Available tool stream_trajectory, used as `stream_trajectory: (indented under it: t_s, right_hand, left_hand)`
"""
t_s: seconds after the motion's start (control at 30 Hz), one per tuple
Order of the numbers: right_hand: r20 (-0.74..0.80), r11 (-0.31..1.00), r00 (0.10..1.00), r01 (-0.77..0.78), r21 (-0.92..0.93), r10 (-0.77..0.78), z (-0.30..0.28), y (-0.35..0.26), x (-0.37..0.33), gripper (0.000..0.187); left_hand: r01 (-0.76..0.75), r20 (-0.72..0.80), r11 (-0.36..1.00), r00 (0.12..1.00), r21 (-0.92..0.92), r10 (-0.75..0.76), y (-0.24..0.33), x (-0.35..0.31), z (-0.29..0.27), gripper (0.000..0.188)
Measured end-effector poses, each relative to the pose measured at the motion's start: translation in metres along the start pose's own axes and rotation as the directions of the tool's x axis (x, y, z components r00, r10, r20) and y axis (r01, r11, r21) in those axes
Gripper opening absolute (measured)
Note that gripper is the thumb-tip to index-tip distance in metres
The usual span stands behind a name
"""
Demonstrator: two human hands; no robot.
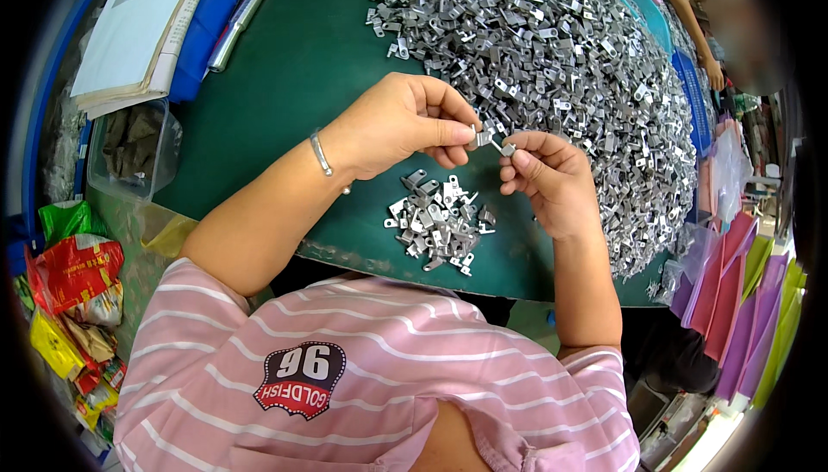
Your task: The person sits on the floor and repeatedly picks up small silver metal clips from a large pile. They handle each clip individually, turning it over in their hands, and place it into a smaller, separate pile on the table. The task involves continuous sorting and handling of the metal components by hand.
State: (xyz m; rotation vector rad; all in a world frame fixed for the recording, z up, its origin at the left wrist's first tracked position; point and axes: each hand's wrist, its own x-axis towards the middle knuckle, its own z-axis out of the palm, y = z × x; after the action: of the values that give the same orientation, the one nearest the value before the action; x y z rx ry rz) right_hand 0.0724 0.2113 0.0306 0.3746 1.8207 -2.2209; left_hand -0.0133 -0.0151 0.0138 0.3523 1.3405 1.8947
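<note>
My left hand, with a silver bangle at its wrist, pinches a small bent metal bracket between thumb and forefinger. Close beside it, my right hand grips another small metal bracket at its fingertips. The two pieces nearly meet; whether they touch I cannot tell. Below my hands lies a small heap of similar brackets on the green tabletop. A far larger pile of brackets spreads beyond and to the right of my right hand.
At the left lie a paper stack, a blue tray and a clear plastic bin of dark pieces. Colourful packets sit at the lower left. Another person's arm shows at the upper right, above a blue basket.
</note>
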Motion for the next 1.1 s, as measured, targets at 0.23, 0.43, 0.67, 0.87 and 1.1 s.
stream_trajectory:
  t_s: [0.23, 0.43, 0.67, 0.87, 1.1]
  right_hand:
    - [0.099, 0.956, 0.993, -0.083, 0.283, 0.057, -0.010, 0.009, -0.007, 0.018]
    - [-0.043, 0.994, 0.996, -0.070, 0.082, 0.074, -0.001, 0.014, -0.012, 0.017]
    - [-0.111, 0.963, 0.986, 0.095, -0.252, -0.126, 0.011, 0.017, -0.016, 0.019]
    - [-0.073, 0.924, 0.981, 0.144, -0.355, -0.181, 0.024, 0.014, -0.024, 0.019]
    - [0.204, 0.540, 0.932, 0.342, -0.769, -0.299, 0.023, 0.006, -0.020, 0.011]
  left_hand:
    - [0.046, 0.243, 0.980, 0.965, 0.195, -0.094, 0.009, -0.005, -0.006, 0.014]
    - [-0.135, 0.470, 0.864, 0.874, 0.485, -0.127, 0.003, -0.006, -0.010, 0.011]
    - [-0.111, 0.279, 0.848, 0.959, 0.519, -0.046, 0.001, -0.004, 0.001, 0.025]
    - [-0.091, 0.187, 0.972, 0.981, 0.218, 0.050, -0.013, -0.003, 0.010, 0.031]
    - [-0.079, 0.351, 0.881, 0.931, 0.466, -0.102, 0.000, -0.008, 0.002, 0.013]
